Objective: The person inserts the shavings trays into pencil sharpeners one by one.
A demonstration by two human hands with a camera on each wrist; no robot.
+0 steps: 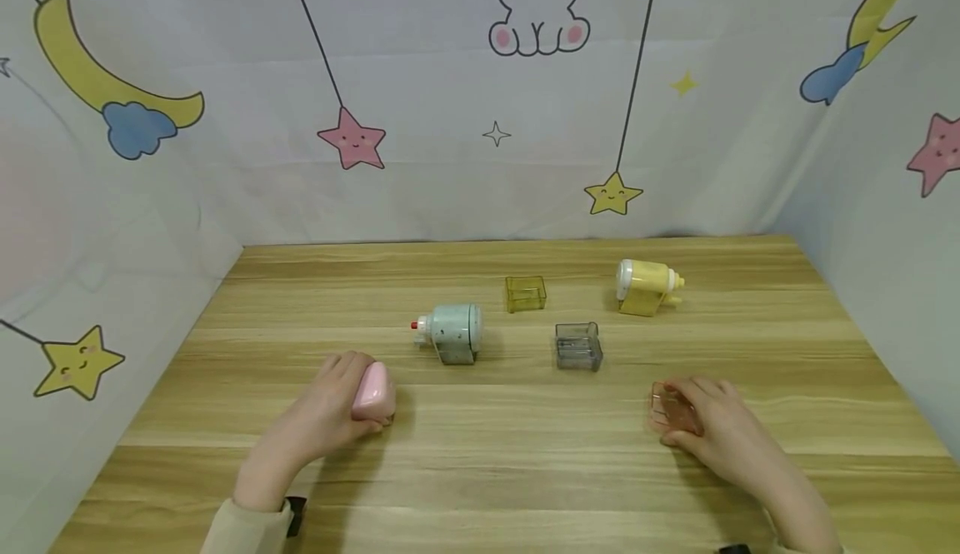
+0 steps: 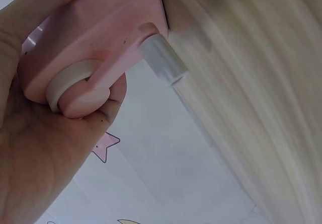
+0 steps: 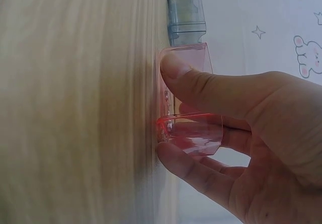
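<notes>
My left hand [image 1: 326,412] grips a pink hand-crank pencil sharpener [image 1: 374,392] at the left of the table. Its crank arm and grey handle knob [image 2: 163,58] show in the left wrist view, the palm lying behind the crank. At the right, my right hand [image 1: 720,429] holds a clear pink shavings drawer [image 1: 670,411] low at the tabletop. In the right wrist view the thumb lies over one side of this drawer [image 3: 193,133] and the fingers curl round the other. The two pink pieces are apart.
Farther back stand a mint sharpener [image 1: 454,333] with a red-tipped part and a yellow sharpener [image 1: 646,286]. Between them lie a clear olive-yellow drawer [image 1: 526,294] and a clear grey drawer [image 1: 577,346]. A patterned white curtain [image 1: 450,187] borders the wooden table [image 1: 495,471].
</notes>
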